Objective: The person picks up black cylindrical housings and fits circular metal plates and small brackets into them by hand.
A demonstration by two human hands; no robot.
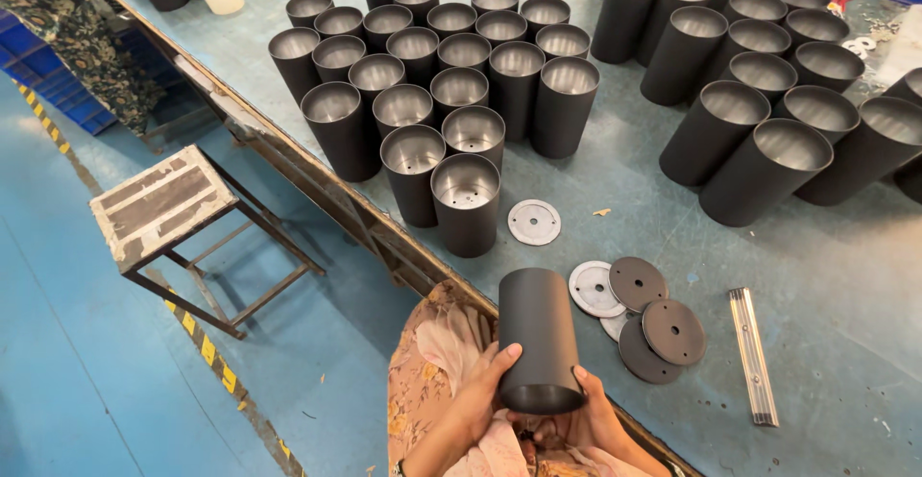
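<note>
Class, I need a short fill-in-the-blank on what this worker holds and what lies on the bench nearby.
1. Both hands, left hand and right hand, hold one black ____.
2. The held cylinder has its open end toward the ____.
3. The round discs lie to the cylinder's ____.
4. The stool stands on a ____ floor.

Missing words: cylinder; person; right; blue

Held cylinder (538, 338): matt black metal, smooth outside.
Standing cylinders (466, 203): same matt black coat — bare, dull-silver metal inside.
Discs (672, 331): flat metal, some dark matt, some pale grey (lightly shiny).
Stool (161, 203): worn, scuffed top — rusty metal legs.
</note>
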